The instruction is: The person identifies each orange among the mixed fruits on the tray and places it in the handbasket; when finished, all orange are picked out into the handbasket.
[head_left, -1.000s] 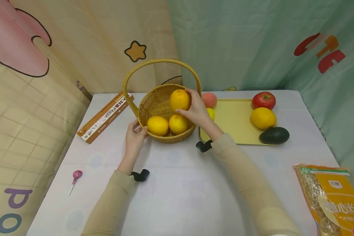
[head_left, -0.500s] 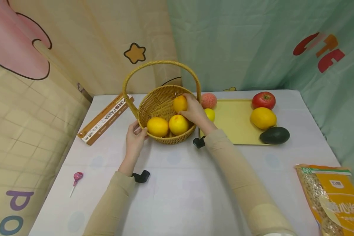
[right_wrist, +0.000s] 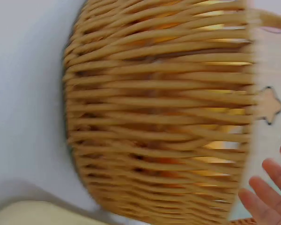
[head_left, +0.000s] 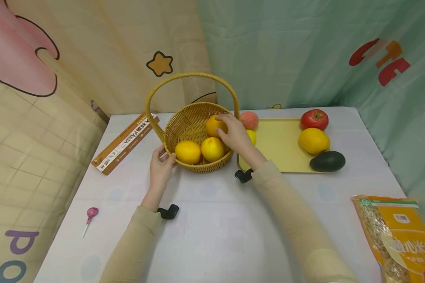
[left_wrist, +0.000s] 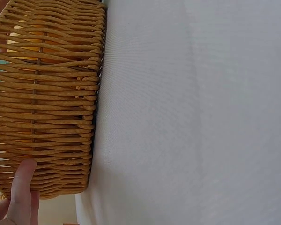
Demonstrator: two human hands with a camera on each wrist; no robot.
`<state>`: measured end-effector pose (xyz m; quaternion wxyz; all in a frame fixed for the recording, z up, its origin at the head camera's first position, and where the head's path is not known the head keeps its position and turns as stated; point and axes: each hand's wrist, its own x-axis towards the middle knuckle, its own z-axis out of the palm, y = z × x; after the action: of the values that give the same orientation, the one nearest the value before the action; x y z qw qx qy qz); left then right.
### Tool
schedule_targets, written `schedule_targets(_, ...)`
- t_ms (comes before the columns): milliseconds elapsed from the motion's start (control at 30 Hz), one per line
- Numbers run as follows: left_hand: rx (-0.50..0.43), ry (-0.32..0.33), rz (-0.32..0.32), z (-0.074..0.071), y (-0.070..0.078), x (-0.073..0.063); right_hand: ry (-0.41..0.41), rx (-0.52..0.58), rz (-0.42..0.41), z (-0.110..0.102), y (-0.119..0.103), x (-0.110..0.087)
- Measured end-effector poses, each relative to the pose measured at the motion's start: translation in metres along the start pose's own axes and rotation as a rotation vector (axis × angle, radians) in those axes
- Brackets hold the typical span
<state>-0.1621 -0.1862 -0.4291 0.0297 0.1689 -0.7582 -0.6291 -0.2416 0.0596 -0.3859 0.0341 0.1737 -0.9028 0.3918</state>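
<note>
In the head view, a wicker basket with a tall hooped handle stands at the middle back of the table. It holds a yellow-orange oval fruit, a rounder yellow fruit and an orange behind them. My left hand grips the basket's left side, its thumb at the rim; the left wrist view shows fingers against the weave. Over the basket's right rim, my right hand is beside the orange, partly covering it. In the right wrist view its fingers are extended and spread, holding nothing visible.
Right of the basket, a yellow tray bears a pink ball-like fruit, a yellow fruit, a tomato, a lemon-like fruit and an avocado. A pasta box, lollipop and grain bag lie around.
My right hand has lowered the orange into the back right of the basket, and its fingers have loosened from it. The left hand keeps its place on the basket.
</note>
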Motion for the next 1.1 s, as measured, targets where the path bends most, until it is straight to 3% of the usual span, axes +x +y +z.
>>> schedule_targets(167, 0.0, 0.005, -0.002, 0.0, -0.002, 0.0, 0.113, 0.237, -0.039, -0.021, 0.002, -0.021)
schedule_targets(300, 0.005, 0.007, 0.002, 0.0, -0.002, -0.001, 0.162, 0.305, -0.01, -0.043, 0.013, -0.038)
schedule_targets(733, 0.01, -0.002, -0.003, -0.001, -0.001, 0.001, 0.323, 0.186, 0.293, -0.125, 0.075, -0.097)
schedule_targets(900, 0.012, -0.009, -0.006, -0.001, -0.001, 0.002, 0.381, 0.15, 0.382, -0.145, 0.092, -0.114)
schedule_targets(1100, 0.015, -0.01, 0.005, -0.001, -0.001, 0.001, 0.377, 0.105, 0.457, -0.158, 0.108, -0.123)
